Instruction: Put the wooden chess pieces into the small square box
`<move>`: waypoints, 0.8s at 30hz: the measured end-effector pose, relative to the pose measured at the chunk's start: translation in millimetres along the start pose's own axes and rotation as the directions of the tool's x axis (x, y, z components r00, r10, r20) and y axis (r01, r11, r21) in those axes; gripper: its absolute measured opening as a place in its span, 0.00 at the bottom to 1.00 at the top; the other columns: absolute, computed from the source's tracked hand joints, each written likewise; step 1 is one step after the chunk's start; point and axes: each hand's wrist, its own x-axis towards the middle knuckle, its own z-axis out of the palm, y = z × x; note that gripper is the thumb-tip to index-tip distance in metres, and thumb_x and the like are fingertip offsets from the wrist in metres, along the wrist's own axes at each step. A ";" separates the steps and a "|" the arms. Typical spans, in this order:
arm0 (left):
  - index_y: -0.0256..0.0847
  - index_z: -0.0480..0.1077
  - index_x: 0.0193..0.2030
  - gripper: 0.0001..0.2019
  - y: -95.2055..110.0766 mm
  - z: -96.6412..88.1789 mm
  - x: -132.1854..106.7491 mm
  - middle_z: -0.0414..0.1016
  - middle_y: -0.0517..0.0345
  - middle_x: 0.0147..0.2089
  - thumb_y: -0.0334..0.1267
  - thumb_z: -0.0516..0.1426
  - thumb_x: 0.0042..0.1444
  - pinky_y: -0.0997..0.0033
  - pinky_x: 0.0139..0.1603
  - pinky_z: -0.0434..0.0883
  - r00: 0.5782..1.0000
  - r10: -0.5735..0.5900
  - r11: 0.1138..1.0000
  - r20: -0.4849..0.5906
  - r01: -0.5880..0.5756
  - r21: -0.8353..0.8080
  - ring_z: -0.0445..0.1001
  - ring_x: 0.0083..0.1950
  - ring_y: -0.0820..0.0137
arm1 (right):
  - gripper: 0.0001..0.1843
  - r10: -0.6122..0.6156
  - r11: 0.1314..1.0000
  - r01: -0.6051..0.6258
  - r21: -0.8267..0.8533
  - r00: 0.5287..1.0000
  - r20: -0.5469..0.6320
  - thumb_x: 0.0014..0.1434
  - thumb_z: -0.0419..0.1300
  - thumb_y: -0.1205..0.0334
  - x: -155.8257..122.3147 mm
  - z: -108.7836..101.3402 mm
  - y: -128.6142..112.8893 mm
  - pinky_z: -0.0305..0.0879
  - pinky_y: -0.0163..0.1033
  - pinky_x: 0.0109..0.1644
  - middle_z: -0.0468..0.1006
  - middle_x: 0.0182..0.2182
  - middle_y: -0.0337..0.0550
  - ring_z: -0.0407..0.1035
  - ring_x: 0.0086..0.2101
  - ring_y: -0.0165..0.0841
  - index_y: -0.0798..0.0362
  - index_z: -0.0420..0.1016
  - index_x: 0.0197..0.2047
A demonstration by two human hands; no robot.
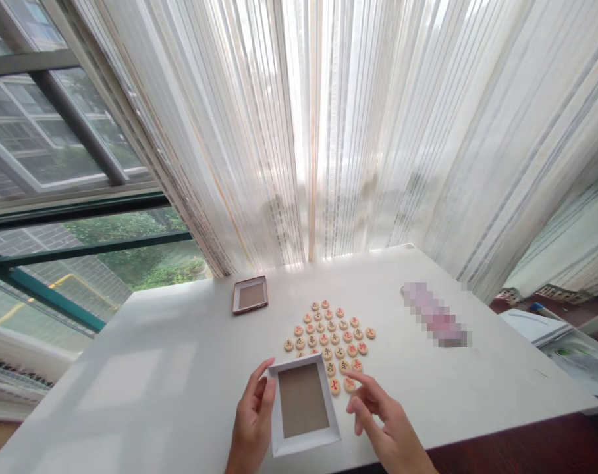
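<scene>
My left hand (253,411) grips the left side of a shallow white-walled box (331,415) with a grey-brown inside, its thumb and forefinger at the wall. Nothing lies in this box. On the right of it my right hand (380,418) hovers with its fingers apart and slightly bent, holding nothing that I can see. Its forefinger tip is close to a Chinese chess piece (349,384) with a red character; whether they touch I cannot tell. Several round wooden chess pieces (323,339) with red or black characters lie beyond the box, which hides some of them.
A second shallow box part (250,308) with a reddish-brown rim sits at the far left of the white table (190,388). To the right lies a blurred-out pinkish object (434,316). Sheer curtains (358,131) hang behind the table, and a window stands at the left.
</scene>
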 end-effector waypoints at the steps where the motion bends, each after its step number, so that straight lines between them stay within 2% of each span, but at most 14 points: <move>1: 0.40 0.68 0.63 0.34 -2.1 -8.1 3.1 0.66 0.63 0.26 0.62 0.56 0.58 0.74 0.29 0.67 1.000 -0.006 1.000 -0.018 0.007 0.027 0.64 0.26 0.71 | 0.23 -0.012 0.999 0.010 -0.045 0.999 -0.051 0.66 0.55 0.44 2.2 -8.4 3.2 0.74 0.38 0.34 0.78 0.29 0.41 0.73 0.26 0.34 0.48 0.73 0.58; 4: 0.40 0.70 0.62 0.34 -10.1 -29.1 6.7 0.65 0.64 0.25 0.63 0.56 0.58 0.74 0.29 0.67 1.000 -0.018 0.993 0.011 0.017 0.117 0.64 0.25 0.71 | 0.20 -0.004 0.974 -0.035 -0.223 0.985 -0.171 0.64 0.58 0.45 12.6 -36.1 16.9 0.71 0.34 0.26 0.80 0.30 0.42 0.76 0.30 0.37 0.47 0.75 0.53; 6: 0.41 0.71 0.61 0.32 -14.3 -37.3 4.5 0.65 0.64 0.23 0.62 0.55 0.59 0.74 0.29 0.67 0.998 -0.033 0.979 0.058 0.020 0.203 0.64 0.25 0.70 | 0.19 -0.041 0.950 -0.032 -0.312 0.974 -0.224 0.64 0.58 0.46 20.5 -52.0 26.9 0.74 0.36 0.30 0.81 0.31 0.42 0.76 0.30 0.36 0.47 0.77 0.50; 9: 0.42 0.72 0.59 0.29 -16.3 -40.0 -0.7 0.67 0.64 0.22 0.60 0.53 0.61 0.73 0.30 0.68 0.993 -0.023 0.936 0.119 -0.020 0.351 0.67 0.25 0.69 | 0.18 -0.068 0.928 -0.033 -0.371 0.965 -0.255 0.64 0.58 0.47 29.2 -66.5 38.0 0.75 0.37 0.33 0.82 0.33 0.42 0.76 0.29 0.36 0.47 0.78 0.49; 13: 0.48 0.74 0.57 0.22 -16.8 -35.2 -2.5 0.70 0.62 0.24 0.55 0.52 0.63 0.68 0.38 0.71 0.986 0.058 0.816 0.154 -0.135 0.562 0.71 0.30 0.64 | 0.18 -0.060 0.918 -0.047 -0.394 0.965 -0.255 0.65 0.57 0.48 31.6 -71.2 45.6 0.75 0.38 0.35 0.83 0.34 0.41 0.77 0.30 0.36 0.48 0.78 0.51; 16: 0.49 0.73 0.58 0.20 -20.1 -33.6 -0.2 0.70 0.62 0.24 0.51 0.50 0.65 0.67 0.37 0.71 0.979 0.061 0.738 0.194 -0.175 0.652 0.72 0.30 0.63 | 0.18 -0.047 0.921 -0.053 -0.386 0.969 -0.244 0.66 0.56 0.48 30.2 -71.7 49.8 0.76 0.39 0.38 0.83 0.36 0.42 0.77 0.32 0.37 0.48 0.77 0.51; 20: 0.48 0.70 0.60 0.21 -20.9 -35.6 2.9 0.68 0.63 0.24 0.51 0.49 0.66 0.70 0.34 0.69 0.979 0.047 0.703 0.201 -0.175 0.689 0.71 0.28 0.65 | 0.17 -0.058 0.919 -0.040 -0.392 0.970 -0.234 0.67 0.56 0.48 32.2 -72.2 49.7 0.75 0.40 0.37 0.82 0.38 0.42 0.76 0.32 0.36 0.48 0.76 0.52; 24: 0.49 0.71 0.58 0.20 -14.3 -38.1 6.9 0.67 0.65 0.25 0.51 0.49 0.66 0.73 0.32 0.67 0.982 0.049 0.708 0.183 -0.163 0.687 0.70 0.26 0.68 | 0.16 -0.144 0.881 0.061 -0.469 0.979 -0.143 0.69 0.54 0.51 43.8 -70.4 39.3 0.73 0.40 0.34 0.80 0.41 0.44 0.74 0.31 0.34 0.47 0.75 0.53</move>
